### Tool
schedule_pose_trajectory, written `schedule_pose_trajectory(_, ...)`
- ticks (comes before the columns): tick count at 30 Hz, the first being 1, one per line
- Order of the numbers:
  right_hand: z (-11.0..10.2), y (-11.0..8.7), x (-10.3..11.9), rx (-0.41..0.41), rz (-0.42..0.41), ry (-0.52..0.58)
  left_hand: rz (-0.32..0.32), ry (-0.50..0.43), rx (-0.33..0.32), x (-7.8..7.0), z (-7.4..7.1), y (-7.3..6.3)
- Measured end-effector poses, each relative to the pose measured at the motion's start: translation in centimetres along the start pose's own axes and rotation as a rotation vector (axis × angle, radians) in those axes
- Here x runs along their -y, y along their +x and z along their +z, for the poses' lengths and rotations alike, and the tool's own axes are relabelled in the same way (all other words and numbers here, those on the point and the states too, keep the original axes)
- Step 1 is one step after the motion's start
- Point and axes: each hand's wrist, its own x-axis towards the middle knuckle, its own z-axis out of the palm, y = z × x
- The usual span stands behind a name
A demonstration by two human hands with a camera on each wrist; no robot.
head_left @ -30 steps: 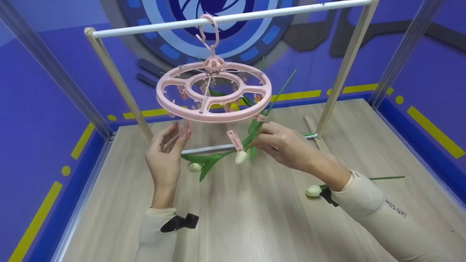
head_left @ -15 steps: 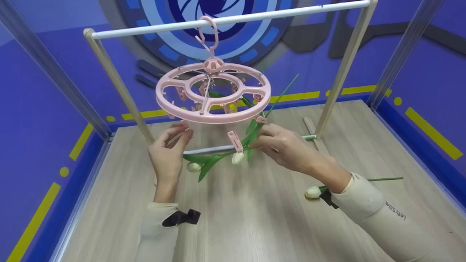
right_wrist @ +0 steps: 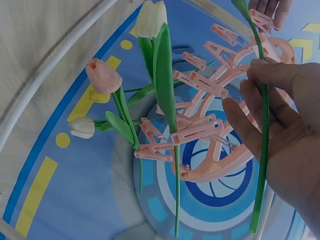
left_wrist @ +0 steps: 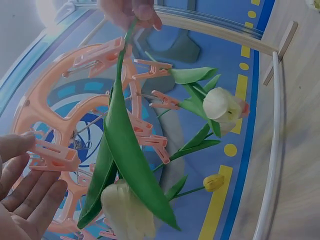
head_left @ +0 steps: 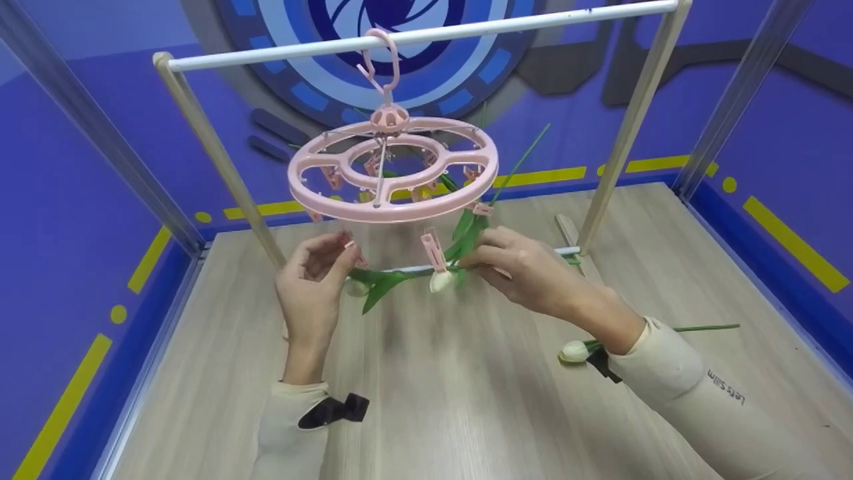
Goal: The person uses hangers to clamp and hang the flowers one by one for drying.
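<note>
My left hand (head_left: 310,287) pinches a pink clothespin (left_wrist: 56,156) between thumb and fingers, below the near left side of the pink round hanger (head_left: 393,215). My right hand (head_left: 523,273) holds a white tulip by its green stem (right_wrist: 263,150), which crosses the palm. That tulip's leaves (head_left: 383,293) reach left to my left fingertips, and its white bloom (left_wrist: 127,212) points away from my right hand. Between the hands, another white tulip (head_left: 440,281) hangs head down from a clothespin (head_left: 433,252).
The hanger hooks over a white rail (head_left: 520,29) on a wooden frame (head_left: 630,127). A pink tulip (right_wrist: 104,76) and a yellow tulip (left_wrist: 213,183) also hang from clothespins. One white tulip (head_left: 574,352) lies on the table by my right sleeve.
My left hand has moved slightly right with the clothespin, close to the held tulip's leaves. The held bloom has risen a little and the hanger has swayed. My right hand has barely moved.
</note>
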Motion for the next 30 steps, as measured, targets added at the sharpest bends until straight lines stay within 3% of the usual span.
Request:
schedule_pose_trajectory(5,-0.1,-0.3,0.0,0.010,0.028,-0.012,-0.013,-0.030,0.045,-0.2,0.2,-0.6)
schedule_pose_trajectory(11,-0.2,-0.4,-0.1,0.034,0.064,-0.029,0.008,0.009,0.083,-0.1,0.2,-1.3)
schedule_pose_trajectory(20,-0.1,-0.9,-0.5,0.013,0.084,-0.047,-0.020,0.020,0.115,0.0,0.7,-2.0)
schedule_pose_trajectory(30,-0.2,-0.9,-0.2,-0.084,0.026,0.014,-0.003,0.020,0.154,0.5,1.2,-2.6)
